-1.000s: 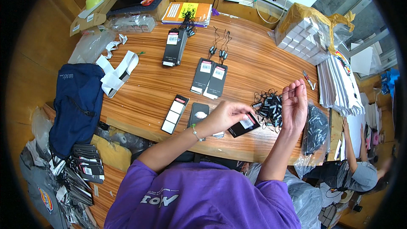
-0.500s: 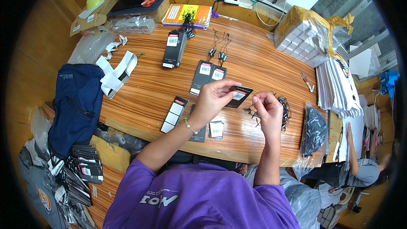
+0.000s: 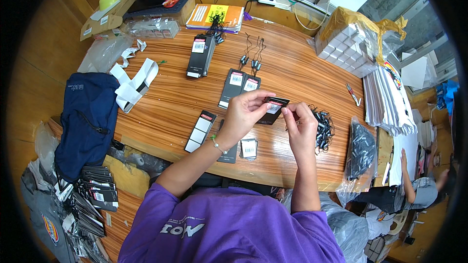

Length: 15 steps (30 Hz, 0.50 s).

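Note:
My left hand (image 3: 246,114) pinches a black hang tag (image 3: 273,109) with a white sticker, held tilted above the table. My right hand (image 3: 301,125) is closed in a pinch at the tag's right edge; whatever its fingertips hold is too small to make out. Beyond my left hand lie black tags (image 3: 236,79) with dark cords (image 3: 256,53) stretching away from them. Under my left wrist another dark tag (image 3: 229,156) is partly hidden. Beside it sits a small stack of white stickers (image 3: 248,149). A tangle of black cords (image 3: 323,129) rests right of my right hand.
A stack of corded tags (image 3: 200,56) stands farther back, and a black card with white labels (image 3: 200,131) lies left. A bagged black bundle (image 3: 360,148), snips (image 3: 353,94) and a paper stack (image 3: 390,100) occupy the right. A blue bag (image 3: 87,122) hangs over the left edge. Another person's arm (image 3: 407,178) shows far right.
My right hand has moved left and slightly up, bringing its fingertips to the tag's edge. The tag has shifted slightly left in my left hand. More of the cord tangle shows.

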Each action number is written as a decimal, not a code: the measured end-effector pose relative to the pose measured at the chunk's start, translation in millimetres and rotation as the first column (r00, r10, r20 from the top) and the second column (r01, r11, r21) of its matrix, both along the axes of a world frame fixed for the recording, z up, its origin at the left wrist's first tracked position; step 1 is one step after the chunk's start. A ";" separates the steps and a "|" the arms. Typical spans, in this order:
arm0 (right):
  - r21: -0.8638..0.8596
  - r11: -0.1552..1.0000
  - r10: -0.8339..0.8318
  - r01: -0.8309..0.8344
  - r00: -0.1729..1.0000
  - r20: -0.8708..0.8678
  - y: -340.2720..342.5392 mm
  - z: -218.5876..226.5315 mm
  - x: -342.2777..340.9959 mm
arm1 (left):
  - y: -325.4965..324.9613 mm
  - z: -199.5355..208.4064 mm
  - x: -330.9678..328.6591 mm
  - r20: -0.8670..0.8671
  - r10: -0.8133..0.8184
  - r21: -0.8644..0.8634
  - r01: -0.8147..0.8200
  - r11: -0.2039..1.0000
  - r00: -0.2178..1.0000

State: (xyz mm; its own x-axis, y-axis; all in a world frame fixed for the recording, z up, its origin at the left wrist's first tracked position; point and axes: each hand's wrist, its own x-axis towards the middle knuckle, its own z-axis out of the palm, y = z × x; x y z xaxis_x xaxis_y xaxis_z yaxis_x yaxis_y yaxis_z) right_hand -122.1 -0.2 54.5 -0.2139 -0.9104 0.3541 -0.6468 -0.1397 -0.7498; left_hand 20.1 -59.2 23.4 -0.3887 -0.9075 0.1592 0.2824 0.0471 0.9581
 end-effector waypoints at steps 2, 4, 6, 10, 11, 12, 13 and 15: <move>-0.017 1.000 -0.002 0.001 0.999 -0.036 -0.7 -0.3 1.3 | 0.0 -1.2 -0.8 0.004 0.011 -0.012 -0.011 1.000 1.000; -0.051 0.999 -0.006 0.002 0.996 -0.090 -2.1 -0.5 3.5 | -0.2 -3.3 -1.7 -0.008 0.031 -0.024 -0.031 0.999 0.999; -0.101 0.995 -0.016 -0.001 0.987 -0.161 -4.6 -0.8 6.1 | 0.1 -3.5 -1.9 -0.010 0.040 -0.025 -0.040 0.999 0.999; -0.081 0.996 0.018 -0.033 0.985 -0.172 -5.8 -0.8 7.9 | 1.5 -2.4 -0.4 0.010 0.013 -0.007 -0.013 1.000 1.000; -0.070 0.997 0.031 -0.045 0.982 -0.187 -5.4 -0.8 7.2 | 1.7 -2.9 -0.3 0.016 -0.002 -0.001 0.002 1.000 1.000; -0.059 0.997 0.044 -0.057 0.979 -0.201 -5.2 -0.7 6.8 | 1.9 -4.6 -1.2 0.005 0.024 -0.017 -0.024 1.000 1.000; -0.065 0.996 0.043 -0.059 0.975 -0.216 -5.5 -0.5 6.8 | 2.1 -7.1 -3.1 -0.006 0.049 -0.033 -0.049 0.998 0.999; -0.078 0.995 0.044 -0.064 0.969 -0.244 -6.6 0.4 7.2 | 3.4 -7.2 -4.6 -0.004 0.087 -0.068 -0.087 0.994 0.996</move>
State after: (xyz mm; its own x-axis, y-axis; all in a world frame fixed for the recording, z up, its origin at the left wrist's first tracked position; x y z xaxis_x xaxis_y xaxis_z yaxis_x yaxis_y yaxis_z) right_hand -114.8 -6.8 54.9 -0.0637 -0.8827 0.4656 -0.7971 -0.2357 -0.5559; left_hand 15.6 -55.8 16.2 -0.3088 -0.9247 0.2225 0.2758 0.1369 0.9514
